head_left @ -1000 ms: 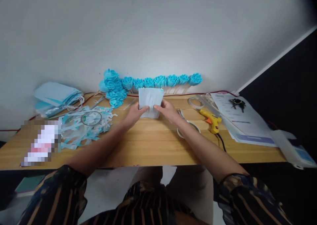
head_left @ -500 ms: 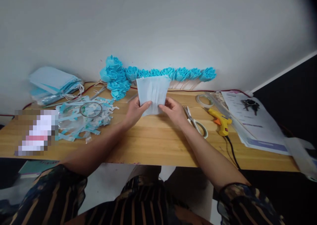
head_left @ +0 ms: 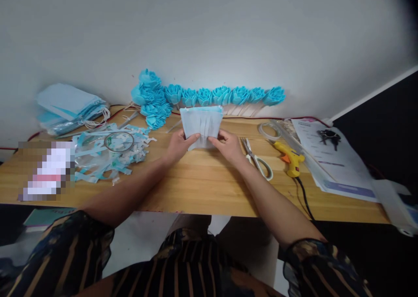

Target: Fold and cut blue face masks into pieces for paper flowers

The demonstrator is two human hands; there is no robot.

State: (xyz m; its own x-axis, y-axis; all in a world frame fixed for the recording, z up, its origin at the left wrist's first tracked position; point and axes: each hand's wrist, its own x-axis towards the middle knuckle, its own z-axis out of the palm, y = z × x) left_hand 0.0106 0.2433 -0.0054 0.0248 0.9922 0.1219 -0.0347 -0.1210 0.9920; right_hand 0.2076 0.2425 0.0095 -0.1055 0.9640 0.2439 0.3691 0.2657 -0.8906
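A pale blue pleated face mask piece (head_left: 201, 123) is held upright over the wooden table (head_left: 202, 188). My left hand (head_left: 178, 146) pinches its lower left corner and my right hand (head_left: 228, 145) pinches its lower right corner. Both hands are closed on it, thumbs on the near face. Behind the piece, a row of blue fabric rosettes (head_left: 209, 96) lies along the wall.
A stack of blue masks (head_left: 70, 107) lies at the far left, with cut mask strips and a tape ring (head_left: 111, 151) beside it. Scissors (head_left: 257, 160), a yellow glue gun (head_left: 289, 157), a clear tape roll (head_left: 268, 130), papers with keys (head_left: 329, 157) lie to the right.
The mask piece has come slightly lower and its top edge has folded or tipped a little. My hands hold it in the same grip. The view shifted a bit.
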